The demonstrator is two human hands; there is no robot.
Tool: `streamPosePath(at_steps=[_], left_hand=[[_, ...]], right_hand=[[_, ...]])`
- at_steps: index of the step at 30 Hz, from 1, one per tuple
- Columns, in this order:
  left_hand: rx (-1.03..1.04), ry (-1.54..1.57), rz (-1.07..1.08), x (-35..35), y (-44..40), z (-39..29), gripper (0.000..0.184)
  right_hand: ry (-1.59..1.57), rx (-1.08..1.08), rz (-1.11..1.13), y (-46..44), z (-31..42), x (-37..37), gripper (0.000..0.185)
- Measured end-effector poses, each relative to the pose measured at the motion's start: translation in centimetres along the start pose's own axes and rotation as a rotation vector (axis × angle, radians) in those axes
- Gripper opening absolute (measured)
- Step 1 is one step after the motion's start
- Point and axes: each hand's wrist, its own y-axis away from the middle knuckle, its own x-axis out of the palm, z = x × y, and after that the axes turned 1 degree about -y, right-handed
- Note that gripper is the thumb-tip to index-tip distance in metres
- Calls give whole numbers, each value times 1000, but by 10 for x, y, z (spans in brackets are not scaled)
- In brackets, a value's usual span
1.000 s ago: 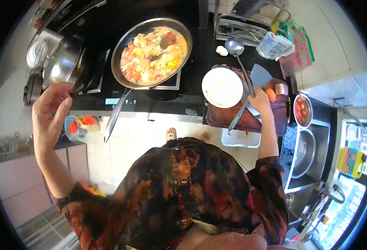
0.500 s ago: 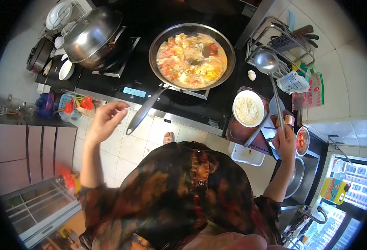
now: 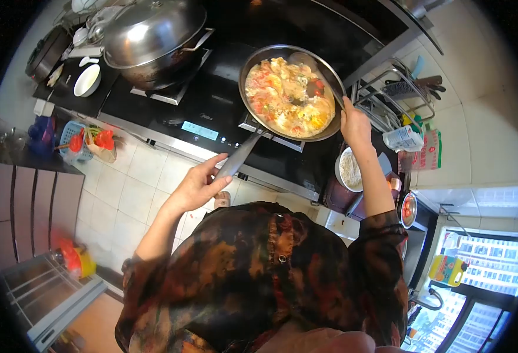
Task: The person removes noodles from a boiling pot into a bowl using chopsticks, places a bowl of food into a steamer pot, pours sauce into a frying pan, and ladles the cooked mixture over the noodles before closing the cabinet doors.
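A frying pan (image 3: 325, 63) on the hob holds a soupy mix of egg and red tomato pieces. My left hand (image 3: 199, 183) is at the end of the pan's grey handle (image 3: 242, 154), with thumb and fingers on either side of it. My right hand (image 3: 356, 125) is closed around a metal ladle (image 3: 301, 59), held over the pan's right rim. The ladle's bowl lies inside the pan at the far side, against the food. Beside my right forearm stands a white bowl (image 3: 349, 169) of pale shreds, partly covered by the arm.
A large lidded wok (image 3: 153, 38) sits on the left burner, with a small white bowl (image 3: 87, 80) beside it. At right are a knife rack (image 3: 409, 94), a white packet (image 3: 403, 139) and a bowl of tomatoes (image 3: 408, 210). A blue basket (image 3: 74, 138) stands left.
My right hand has carried the ladle from the right-hand counter to the pan, dipping its bowl in. My left hand has come right onto the pan handle.
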Motion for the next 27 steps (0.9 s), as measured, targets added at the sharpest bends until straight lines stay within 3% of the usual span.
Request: streamPosePath(at_steps=[6, 10, 17, 27], left_hand=[[-106, 262, -4, 7, 3, -12, 57], [-92, 322, -36, 14, -1, -5, 55], [-145, 329, -4, 18, -6, -1, 53], [-229, 414, 10, 19, -6, -3, 51]], right_hand=[[-265, -90, 220, -11, 22, -31, 39], [-276, -116, 332, -5, 25, -51, 40], [-268, -275, 284, 31, 9, -70, 42], [-80, -234, 210, 75, -14, -139, 42]])
